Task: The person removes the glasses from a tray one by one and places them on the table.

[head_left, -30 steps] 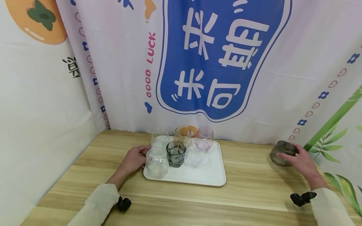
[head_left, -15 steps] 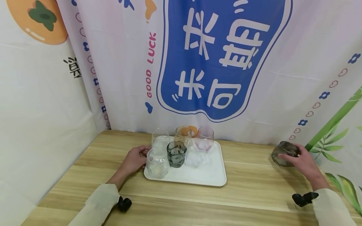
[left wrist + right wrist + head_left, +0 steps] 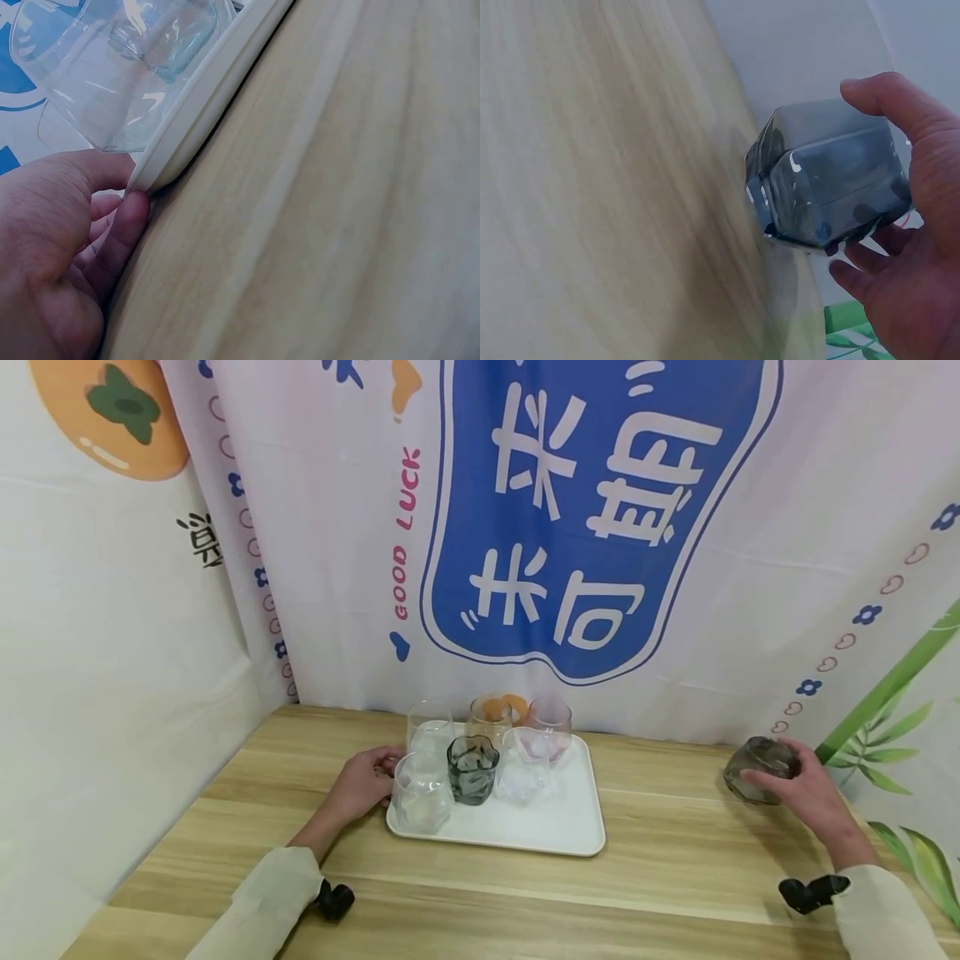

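My left hand (image 3: 365, 785) pinches the left edge of a white tray (image 3: 551, 827); the left wrist view shows thumb and finger at the rim (image 3: 180, 135). Right beside those fingers stands a clear drinking glass (image 3: 422, 797). A smoky grey wavy-walled glass (image 3: 472, 770) sits near the middle of the group. At the table's far right, my right hand (image 3: 813, 793) grips a dark grey faceted glass (image 3: 840, 180) round its side. This glass is tilted, and its base appears slightly above the wood in the right wrist view.
Also on the tray are another clear glass (image 3: 431, 735) at the back left, an amber-tinted glass (image 3: 490, 720), a pink-tinted glass (image 3: 551, 731) and a clear glass (image 3: 522, 772). The wooden table (image 3: 660, 860) meets a printed curtain (image 3: 337, 568) behind.
The head view has shifted slightly, so everything appears a little further right. Both hands keep their holds; the dark glass has barely moved.
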`<state>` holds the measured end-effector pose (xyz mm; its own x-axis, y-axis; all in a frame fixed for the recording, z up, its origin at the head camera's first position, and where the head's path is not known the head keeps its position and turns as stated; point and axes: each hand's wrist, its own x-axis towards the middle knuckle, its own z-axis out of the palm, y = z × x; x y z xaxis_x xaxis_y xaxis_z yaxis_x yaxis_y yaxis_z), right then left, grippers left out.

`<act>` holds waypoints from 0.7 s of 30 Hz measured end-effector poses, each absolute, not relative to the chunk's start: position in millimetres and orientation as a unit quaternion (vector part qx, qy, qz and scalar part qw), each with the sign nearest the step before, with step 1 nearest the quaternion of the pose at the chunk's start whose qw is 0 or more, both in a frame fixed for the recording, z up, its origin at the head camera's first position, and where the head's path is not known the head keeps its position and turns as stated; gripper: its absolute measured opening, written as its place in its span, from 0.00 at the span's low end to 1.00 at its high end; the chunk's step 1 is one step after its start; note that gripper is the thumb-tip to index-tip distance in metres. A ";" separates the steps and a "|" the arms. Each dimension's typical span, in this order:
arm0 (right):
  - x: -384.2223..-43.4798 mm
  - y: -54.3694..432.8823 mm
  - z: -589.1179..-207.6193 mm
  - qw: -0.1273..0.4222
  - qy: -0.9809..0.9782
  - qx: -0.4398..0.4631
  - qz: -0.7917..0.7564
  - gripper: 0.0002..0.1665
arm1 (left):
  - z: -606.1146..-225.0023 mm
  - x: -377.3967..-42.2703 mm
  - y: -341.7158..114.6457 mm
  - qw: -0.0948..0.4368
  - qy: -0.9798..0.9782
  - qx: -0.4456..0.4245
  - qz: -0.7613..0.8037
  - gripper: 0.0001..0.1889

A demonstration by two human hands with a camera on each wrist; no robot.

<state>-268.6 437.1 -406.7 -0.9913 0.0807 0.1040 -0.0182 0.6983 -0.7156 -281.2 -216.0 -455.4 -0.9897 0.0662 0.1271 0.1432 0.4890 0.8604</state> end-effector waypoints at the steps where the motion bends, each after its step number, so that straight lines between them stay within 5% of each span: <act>1: -268.6 435.9 -405.5 0.071 -0.915 -0.015 0.396 0.63 | -455.3 -280.8 -215.8 0.038 -0.861 -0.060 -0.503 0.24; 12: -268.6 393.0 -378.9 0.225 -0.909 0.036 0.350 0.48 | -455.9 -281.5 -216.4 0.041 -0.860 -0.069 -0.504 0.24; 21: -270.1 334.4 -368.8 0.222 -0.903 0.140 0.341 0.41 | -455.2 -280.5 -215.8 0.040 -0.860 -0.064 -0.505 0.23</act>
<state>-270.1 334.4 -368.8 -0.8626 -0.1011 0.4957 -0.4033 0.7290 -0.5531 -280.5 -215.8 -455.2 -0.9886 0.0696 0.1332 0.1502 0.4822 0.8631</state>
